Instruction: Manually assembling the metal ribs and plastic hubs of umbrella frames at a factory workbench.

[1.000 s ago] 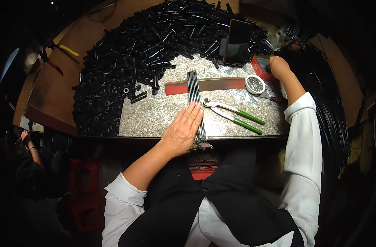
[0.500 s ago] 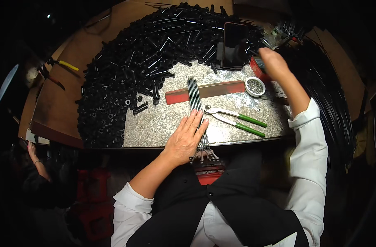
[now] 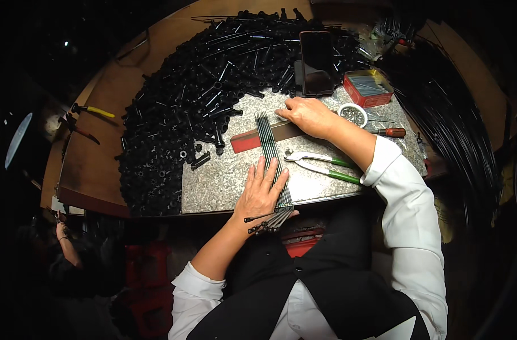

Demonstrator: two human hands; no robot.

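Note:
My left hand lies with fingers spread on a flat row of thin dark metal rods with small black knobs at their near ends. A thumb tip shows beside the rods at the table's near edge. The rods' far ends cross a red and brown bar. Over the bar's right part, my right hand has its fingers pinched together; anything between them is too small to make out. Green-handled pincers lie below it, partly under the right forearm. A white bowl of small metal bits stands beside that forearm.
A big heap of black tubular parts covers the back and left. A phone stands upright behind. At right are a red tin of thin wires, a screwdriver and long black rods. Yellow-handled pliers lie far left.
My right hand has come from beside the red tin, leftward and nearer, to the bar by the rods. My left hand stays on the rods, whose knobbed ends now lie over its wrist.

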